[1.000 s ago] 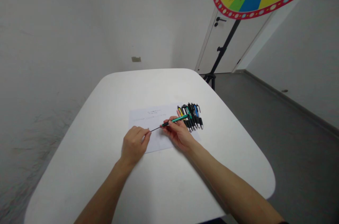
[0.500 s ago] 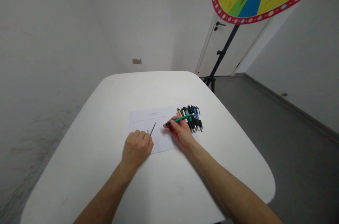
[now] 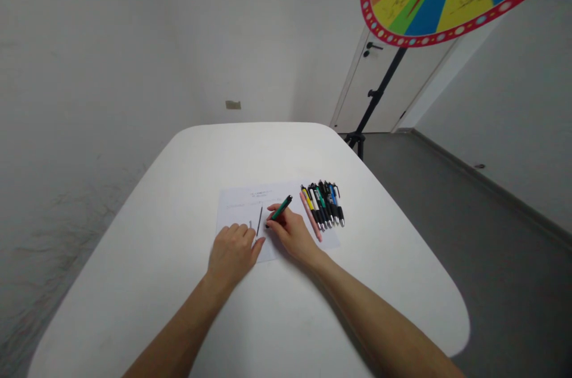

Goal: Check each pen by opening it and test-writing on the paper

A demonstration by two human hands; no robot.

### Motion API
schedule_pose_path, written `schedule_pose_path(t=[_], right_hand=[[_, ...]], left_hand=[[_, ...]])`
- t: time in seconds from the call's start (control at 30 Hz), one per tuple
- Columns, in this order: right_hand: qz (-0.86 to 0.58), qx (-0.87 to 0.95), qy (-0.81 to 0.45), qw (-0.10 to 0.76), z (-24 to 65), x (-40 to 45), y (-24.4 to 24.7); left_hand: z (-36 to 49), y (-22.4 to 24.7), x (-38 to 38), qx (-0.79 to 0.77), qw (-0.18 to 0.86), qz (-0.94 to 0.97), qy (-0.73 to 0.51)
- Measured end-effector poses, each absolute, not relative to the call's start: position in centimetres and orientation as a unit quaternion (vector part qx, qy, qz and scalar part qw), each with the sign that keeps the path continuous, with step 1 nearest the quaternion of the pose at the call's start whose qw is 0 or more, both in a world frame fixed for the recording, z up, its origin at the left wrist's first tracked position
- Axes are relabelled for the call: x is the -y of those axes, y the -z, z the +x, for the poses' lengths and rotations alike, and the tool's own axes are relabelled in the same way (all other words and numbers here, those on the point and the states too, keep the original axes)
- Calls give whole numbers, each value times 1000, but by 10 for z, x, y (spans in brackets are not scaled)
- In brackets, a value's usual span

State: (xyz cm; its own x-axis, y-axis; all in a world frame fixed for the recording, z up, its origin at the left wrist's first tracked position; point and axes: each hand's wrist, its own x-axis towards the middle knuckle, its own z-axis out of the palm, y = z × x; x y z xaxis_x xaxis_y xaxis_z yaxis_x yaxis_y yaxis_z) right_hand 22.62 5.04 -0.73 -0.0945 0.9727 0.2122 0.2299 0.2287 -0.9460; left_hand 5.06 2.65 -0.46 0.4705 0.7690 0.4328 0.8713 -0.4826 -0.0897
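Observation:
My right hand point(image 3: 295, 236) grips a green-and-black pen point(image 3: 281, 208) in a writing hold, its upper end leaning to the right. The pen's lower end is over or on the white paper point(image 3: 232, 196); contact cannot be made out. My left hand point(image 3: 232, 250) rests palm down at the paper's lower left, thumb out to the side and fingers slightly bent. Just beyond the thumb and fingers lies a thin dark stick point(image 3: 260, 220) like a pen refill. A small greyish piece point(image 3: 251, 224) sits by the fingertips. Faint handwriting runs across the paper's upper part.
Several pens point(image 3: 328, 205) lie side by side at the paper's right, with a pink pen point(image 3: 310, 215) at their left. All rests on a white round-cornered table point(image 3: 250, 151). Behind stands a colourful prize wheel point(image 3: 429, 2) on a black stand point(image 3: 378, 95), near a door.
My right hand has moved left and down, and the green pen has turned more upright into a writing hold. The pink pen now shows fully. My left thumb has spread away from its fingers.

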Motion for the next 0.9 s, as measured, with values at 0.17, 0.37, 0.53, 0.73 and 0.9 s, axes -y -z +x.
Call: schedule_pose_path(t=[0.17,0.37,0.53,0.73,0.9], right_hand=[[-488,634,-394,453,226,-52,5],[-473,564,-439,515,225,-57,10],[-493,503,-438,558,227,-63,10],[-428,403,-583,562,226,-57,0],[-372,374,-659,536,224,-49,-2]], left_hand=[[51,5,-27,485,134,-845,183],[51,3,-28,474,128,-846,207],[51,2,-28,461,128,-847,233],[52,4,-30,450,106,-835,298],[52,1,-30,419,108,-842,321]])
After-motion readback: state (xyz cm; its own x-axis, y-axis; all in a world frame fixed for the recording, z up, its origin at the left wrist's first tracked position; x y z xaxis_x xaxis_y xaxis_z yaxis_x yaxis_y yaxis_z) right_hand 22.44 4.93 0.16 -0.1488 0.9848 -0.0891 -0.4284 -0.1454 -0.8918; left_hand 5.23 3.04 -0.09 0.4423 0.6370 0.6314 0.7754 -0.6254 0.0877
